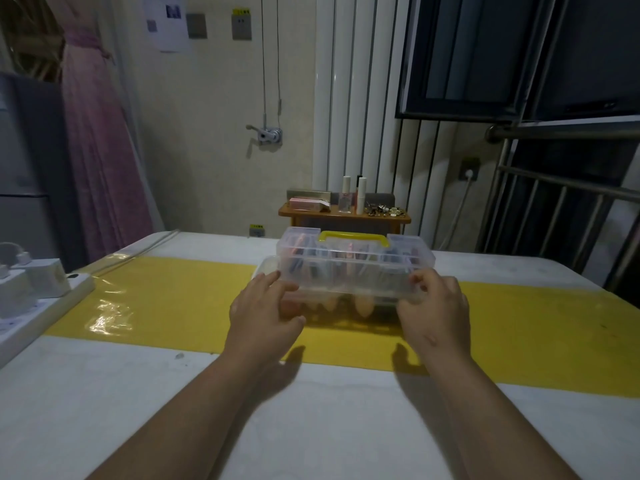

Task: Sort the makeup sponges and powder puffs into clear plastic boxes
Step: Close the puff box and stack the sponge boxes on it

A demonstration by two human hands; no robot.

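forearms stretch out over the white table, both reaching to the middle of the yellow runner, and that's where the action is. left hand lays fairly straight fingers against the left end of the handled box, thumb lower down and apart from the plastic. right hand has its fingers curled onto the front right corner, pinching the edge there. this clear box, yellow handle on top, lid looking closed, sits stacked on a lower box. through the plastic underneath you can make out peach sponges, teardrop shaped, side by side. what's inside the upper box is a blur of colours, can't call it. by my reading the step is lifting or shifting the top box to get at the one below. to do it well, both ends need a matched grip, so the left wants to curl in like the right. lift level and straight up so the lower box isn't dragged along. set it down just beside on the runner, away from the power strip at the left edge.
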